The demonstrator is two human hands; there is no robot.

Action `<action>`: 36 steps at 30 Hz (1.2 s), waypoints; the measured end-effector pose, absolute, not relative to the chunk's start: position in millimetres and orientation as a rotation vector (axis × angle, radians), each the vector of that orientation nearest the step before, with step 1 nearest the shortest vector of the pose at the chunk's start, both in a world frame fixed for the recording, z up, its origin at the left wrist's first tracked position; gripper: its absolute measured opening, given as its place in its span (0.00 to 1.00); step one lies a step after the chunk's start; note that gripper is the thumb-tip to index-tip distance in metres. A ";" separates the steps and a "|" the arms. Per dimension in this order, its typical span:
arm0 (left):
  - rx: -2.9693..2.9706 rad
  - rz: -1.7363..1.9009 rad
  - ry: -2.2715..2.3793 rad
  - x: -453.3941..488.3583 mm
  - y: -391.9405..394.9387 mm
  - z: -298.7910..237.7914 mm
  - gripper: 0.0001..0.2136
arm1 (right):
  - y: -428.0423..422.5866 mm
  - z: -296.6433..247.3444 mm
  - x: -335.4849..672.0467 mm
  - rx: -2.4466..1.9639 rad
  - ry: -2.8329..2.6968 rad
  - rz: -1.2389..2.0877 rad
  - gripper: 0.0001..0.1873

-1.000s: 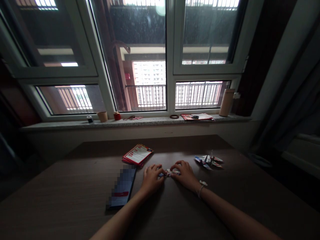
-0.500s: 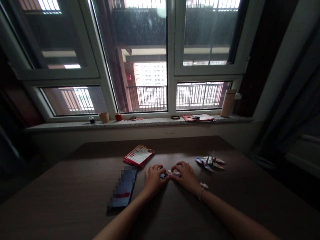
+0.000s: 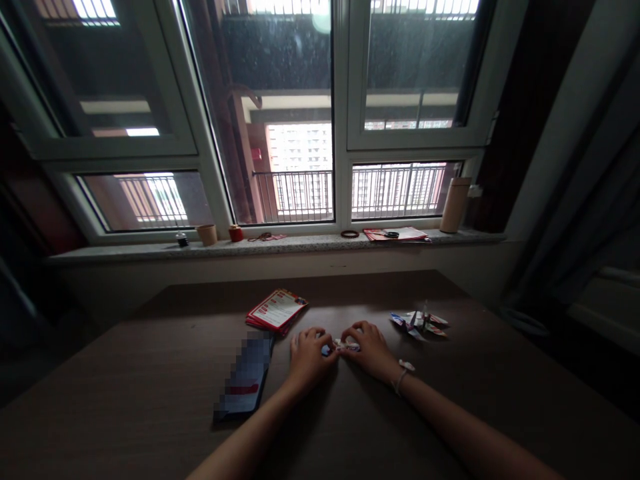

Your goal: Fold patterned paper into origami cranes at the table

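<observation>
Between my two hands, low over the dark table (image 3: 165, 373), is a small piece of folded printed paper (image 3: 345, 345), white with red and blue marks. My left hand (image 3: 311, 357) pinches its left end with thumb and fingers. The other end is gripped by my right hand (image 3: 367, 350), fingers curled and thumb tip close to the left thumb. Most of the paper's shape is hidden by the fingers. Off to the right of my right hand lie several folded paper figures (image 3: 417, 323) with pointed tips, of similar printed paper.
A stack of red-edged printed sheets (image 3: 279, 310) lies beyond my left hand. A phone-like dark slab (image 3: 250, 377), partly blurred out, lies left of my forearm. On the windowsill stand a paper cup (image 3: 207, 235), a red jar (image 3: 236, 233), scissors on papers (image 3: 391, 235) and a flask (image 3: 456, 205).
Both hands stay in nearly the same place, still pinching the paper. The whole view has shifted very slightly; nothing else has visibly moved.
</observation>
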State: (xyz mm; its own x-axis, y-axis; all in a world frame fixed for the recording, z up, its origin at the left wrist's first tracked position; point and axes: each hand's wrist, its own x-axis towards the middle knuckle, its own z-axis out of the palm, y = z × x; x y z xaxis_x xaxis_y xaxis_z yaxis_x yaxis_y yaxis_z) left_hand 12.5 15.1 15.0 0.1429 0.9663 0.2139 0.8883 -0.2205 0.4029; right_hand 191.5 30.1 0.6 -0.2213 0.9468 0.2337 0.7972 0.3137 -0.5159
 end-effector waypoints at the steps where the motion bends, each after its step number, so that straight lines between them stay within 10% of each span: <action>1: 2.228 0.650 1.844 13.5 14.9 14.4 0.07 | 30.6 0.4 191.8 -1.535 -2.093 0.388 0.15; 36: 2.198 0.475 1.716 -6.8 22.5 8.3 0.12 | 45.5 -0.9 214.5 -1.467 -2.222 0.638 0.21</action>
State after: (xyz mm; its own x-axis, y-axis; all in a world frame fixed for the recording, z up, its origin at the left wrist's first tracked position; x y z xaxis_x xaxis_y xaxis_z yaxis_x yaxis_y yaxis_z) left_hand -6.8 22.5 8.3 0.2270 0.9716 0.0675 0.8680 -0.2332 0.4383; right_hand 214.5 45.5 -0.9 -0.3683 0.9264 0.0789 0.7433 0.3444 -0.5735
